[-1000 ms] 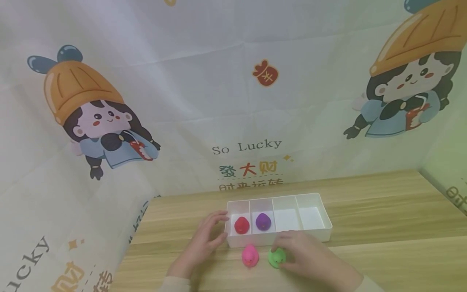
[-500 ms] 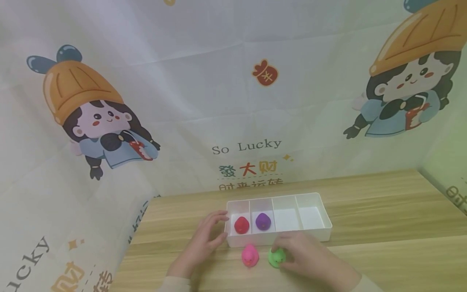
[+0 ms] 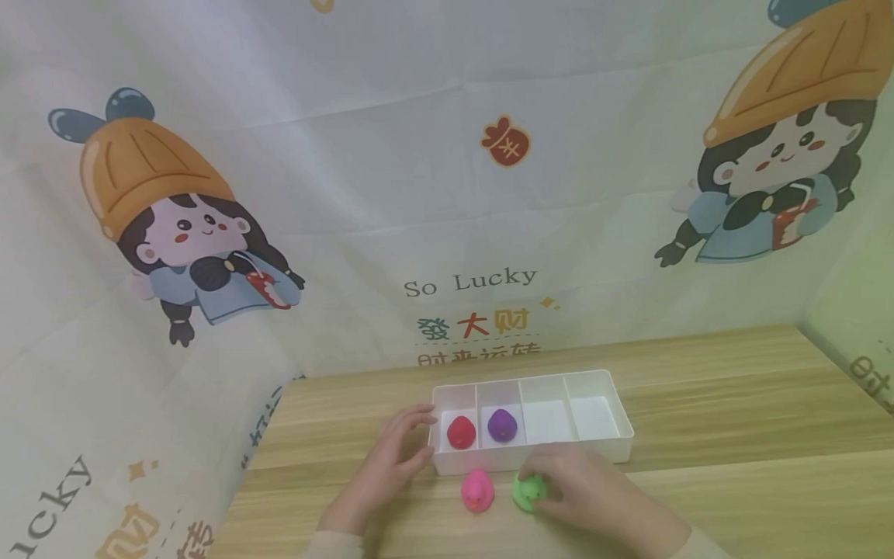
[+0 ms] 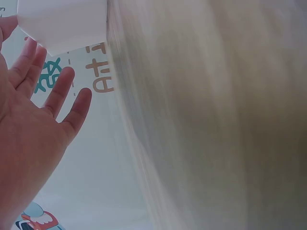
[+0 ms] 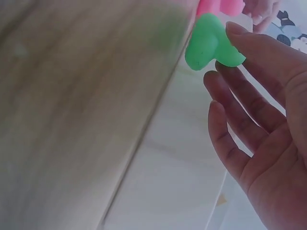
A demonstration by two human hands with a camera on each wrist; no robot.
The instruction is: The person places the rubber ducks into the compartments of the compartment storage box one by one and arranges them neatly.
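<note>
A white tray (image 3: 531, 458) with compartments in a row stands on the wooden table. A red toy duck (image 3: 461, 432) sits in its leftmost compartment and a purple toy duck (image 3: 502, 425) in the one beside it. My left hand (image 3: 394, 446) rests against the tray's left end, fingers loosely extended, as the left wrist view also shows. In front of the tray, my right hand (image 3: 583, 485) pinches a green toy duck (image 5: 206, 43) between thumb and fingers. A pink toy duck (image 3: 478, 491) stands on the table to the left of the green one.
The table (image 3: 733, 404) meets a printed cloth backdrop (image 3: 363, 155) at its back edge. Cloth also hangs along the left and right sides. The tray's two right-hand compartments (image 3: 597, 418) hold nothing.
The head view has shifted very slightly. Both hands, the ducks and the tray stay where they were.
</note>
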